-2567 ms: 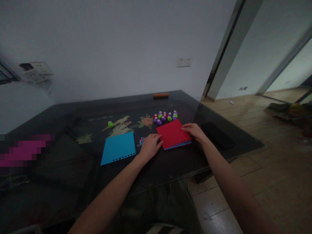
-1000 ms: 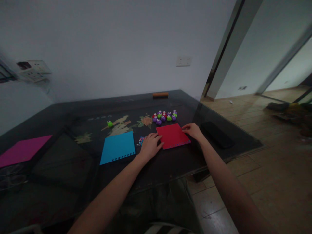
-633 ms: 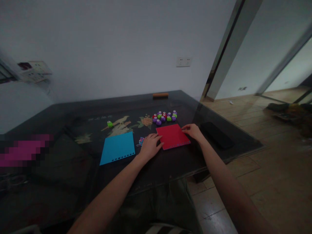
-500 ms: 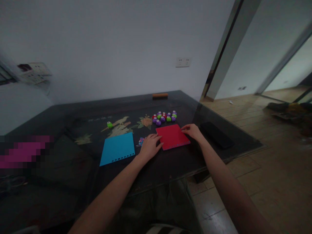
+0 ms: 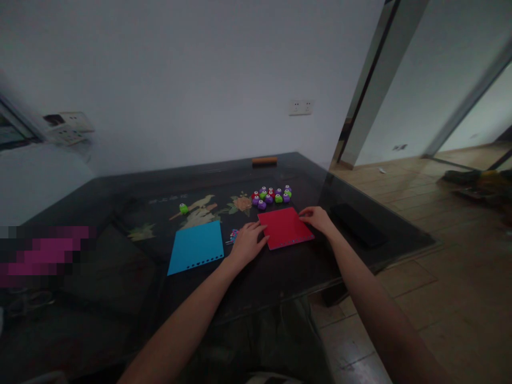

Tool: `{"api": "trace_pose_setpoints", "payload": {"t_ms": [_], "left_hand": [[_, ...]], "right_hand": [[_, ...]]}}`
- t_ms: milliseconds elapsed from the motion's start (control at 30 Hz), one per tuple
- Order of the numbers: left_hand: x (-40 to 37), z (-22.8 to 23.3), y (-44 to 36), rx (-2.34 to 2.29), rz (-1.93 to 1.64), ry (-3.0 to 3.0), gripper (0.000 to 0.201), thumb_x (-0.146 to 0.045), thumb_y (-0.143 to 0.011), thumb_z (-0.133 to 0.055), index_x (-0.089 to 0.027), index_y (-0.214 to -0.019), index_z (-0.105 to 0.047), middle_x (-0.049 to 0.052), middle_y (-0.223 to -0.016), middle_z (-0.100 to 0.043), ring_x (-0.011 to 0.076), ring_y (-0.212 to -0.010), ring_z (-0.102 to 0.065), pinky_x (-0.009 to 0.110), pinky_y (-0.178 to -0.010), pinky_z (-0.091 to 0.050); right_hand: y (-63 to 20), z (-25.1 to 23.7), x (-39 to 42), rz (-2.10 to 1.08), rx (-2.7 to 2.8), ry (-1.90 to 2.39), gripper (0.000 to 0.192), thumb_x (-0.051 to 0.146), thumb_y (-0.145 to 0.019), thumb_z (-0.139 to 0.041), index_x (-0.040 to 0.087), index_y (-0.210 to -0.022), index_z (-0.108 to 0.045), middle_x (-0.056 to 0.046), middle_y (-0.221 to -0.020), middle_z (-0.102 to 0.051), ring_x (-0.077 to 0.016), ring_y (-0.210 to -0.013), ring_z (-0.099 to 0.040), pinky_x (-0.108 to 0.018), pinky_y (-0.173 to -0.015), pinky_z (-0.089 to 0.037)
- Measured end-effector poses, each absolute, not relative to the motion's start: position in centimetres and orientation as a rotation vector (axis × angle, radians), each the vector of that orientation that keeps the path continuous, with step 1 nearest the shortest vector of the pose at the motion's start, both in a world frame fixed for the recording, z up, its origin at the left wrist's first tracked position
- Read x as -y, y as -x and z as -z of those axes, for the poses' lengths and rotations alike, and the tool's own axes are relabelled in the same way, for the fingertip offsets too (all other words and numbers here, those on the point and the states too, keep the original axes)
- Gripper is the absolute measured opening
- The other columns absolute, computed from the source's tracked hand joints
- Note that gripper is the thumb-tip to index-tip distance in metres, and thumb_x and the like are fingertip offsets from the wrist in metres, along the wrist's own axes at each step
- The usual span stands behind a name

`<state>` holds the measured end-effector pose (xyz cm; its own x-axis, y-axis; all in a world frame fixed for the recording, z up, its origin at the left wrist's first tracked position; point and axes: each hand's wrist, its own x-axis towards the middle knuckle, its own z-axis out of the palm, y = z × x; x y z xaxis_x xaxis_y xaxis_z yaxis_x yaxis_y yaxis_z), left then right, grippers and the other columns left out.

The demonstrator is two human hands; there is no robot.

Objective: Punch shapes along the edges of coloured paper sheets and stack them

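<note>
From my seat at the feed, the nearest thing is the dark glass-topped counter [image 5: 120, 277], its front edge running across just above the lap. I take the flat red square sheet [image 5: 285, 228] as my landmark. My left hand [image 5: 247, 241] lies palm down on the counter at the sheet's left edge, fingers loosely spread and closed on nothing, the fingertips touching the sheet's near-left corner. My right hand [image 5: 319, 218] rests flat at the sheet's right edge, fingers extended and together, touching that side without gripping it. A row of small punched holes runs along the sheet's near edge, with a sliver of blue showing through them; I cannot tell how many sheets lie beneath.

Just left of the red sheet, tucked behind my left hand, sits a small heap of coloured paper bits [image 5: 232, 234]. Farther left lies a flat bright blue sheet with a punched near edge [image 5: 196, 247], well apart from the red one. To the right of the red sheet, beyond my right hand, a flat black rectangular object [image 5: 357, 224] lies on the counter.

Behind the red sheet clusters a group of small purple, green and red round punches [image 5: 272, 195], near its far edge. A lone green punch [image 5: 183, 208] stands far to the left of that group. At the counter's far edge rests a small orange-brown bar [image 5: 264, 160].
</note>
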<state>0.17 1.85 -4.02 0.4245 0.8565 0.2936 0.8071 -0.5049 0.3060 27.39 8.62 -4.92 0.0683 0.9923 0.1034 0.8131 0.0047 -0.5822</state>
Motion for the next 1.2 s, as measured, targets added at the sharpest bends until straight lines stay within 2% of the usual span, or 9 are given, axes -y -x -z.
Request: {"api": "trace_pose_setpoints", "payload": {"t_ms": [400,533,633,833,900,1067,1200], "left_hand": [[-2.6,1.7,1.1,-1.391,-1.004,-2.462,0.022,-0.019,-0.084,-0.047,-0.02,-0.1,-0.063,0.005,-0.109,-0.063,0.0178,-0.104,-0.055,0.034,-0.093,-0.042],[-3.6,-0.1,3.9,-1.373,-1.079,-2.459,0.022,-0.021,-0.084,-0.045,-0.021,-0.1,-0.062,0.004,-0.105,-0.065,0.0168,-0.101,-0.057,0.031,-0.09,-0.043],[-4.5,-0.7,8.2,-1.494,-1.064,-2.474,0.022,-0.025,-0.084,-0.045,-0.02,-0.098,-0.062,0.004,-0.101,-0.066,0.0187,-0.099,-0.059,0.035,-0.09,-0.043],[-5.5,2.6,19.2,-1.989,-0.953,-2.287,0.029,-0.026,-0.081,-0.043,-0.016,-0.097,-0.064,0.01,-0.105,-0.065,0.0243,-0.101,-0.058,0.038,-0.091,-0.042],[-5.6,3.7,21.5,-2.018,-0.935,-2.237,0.03,-0.027,-0.08,-0.042,-0.015,-0.096,-0.065,0.011,-0.104,-0.066,0.025,-0.101,-0.058,0.037,-0.091,-0.042],[-5.7,3.8,23.4,-2.002,-0.999,-2.153,0.03,-0.029,-0.08,-0.043,-0.017,-0.095,-0.065,0.008,-0.101,-0.066,0.0231,-0.096,-0.06,0.035,-0.087,-0.044],[-5.6,3.9,23.7,-1.983,-0.86,-2.164,0.026,-0.026,-0.078,-0.046,-0.018,-0.091,-0.066,0.009,-0.099,-0.066,0.0225,-0.094,-0.06,0.034,-0.086,-0.044]], "right_hand": [[-27.2,4.9,-8.6,-0.42,1.799,1.865,0.022,0.027,-0.067,-0.066,0.018,-0.087,-0.067,-0.002,-0.074,-0.062,-0.0131,-0.065,-0.056,-0.023,-0.057,-0.038],[-27.3,4.9,-8.7,-0.441,1.803,1.872,0.021,0.027,-0.068,-0.065,0.018,-0.087,-0.067,-0.003,-0.073,-0.062,-0.0131,-0.063,-0.056,-0.023,-0.056,-0.038],[-27.2,4.8,-8.7,-0.437,1.805,1.869,0.021,0.026,-0.068,-0.066,0.018,-0.087,-0.067,-0.003,-0.073,-0.062,-0.0137,-0.064,-0.056,-0.023,-0.056,-0.038],[-27.1,4.8,-8.5,-0.459,1.785,1.844,0.022,0.026,-0.068,-0.064,0.017,-0.088,-0.066,-0.002,-0.071,-0.06,-0.0143,-0.064,-0.056,-0.024,-0.056,-0.039],[-27.2,5.0,-8.6,-0.46,1.767,1.835,0.021,0.027,-0.067,-0.064,0.018,-0.086,-0.066,-0.002,-0.071,-0.06,-0.0148,-0.064,-0.057,-0.024,-0.056,-0.04],[-26.9,4.8,-8.6,-0.337,1.686,1.748,0.023,0.03,-0.069,-0.059,0.017,-0.087,-0.065,-0.003,-0.07,-0.06,-0.0171,-0.065,-0.057,-0.027,-0.059,-0.042],[-24.1,3.1,-8.3,-0.203,1.689,1.479,0.023,0.029,-0.073,-0.053,0.016,-0.09,-0.063,-0.007,-0.083,-0.061,-0.0195,-0.078,-0.058,-0.032,-0.071,-0.044]]}}
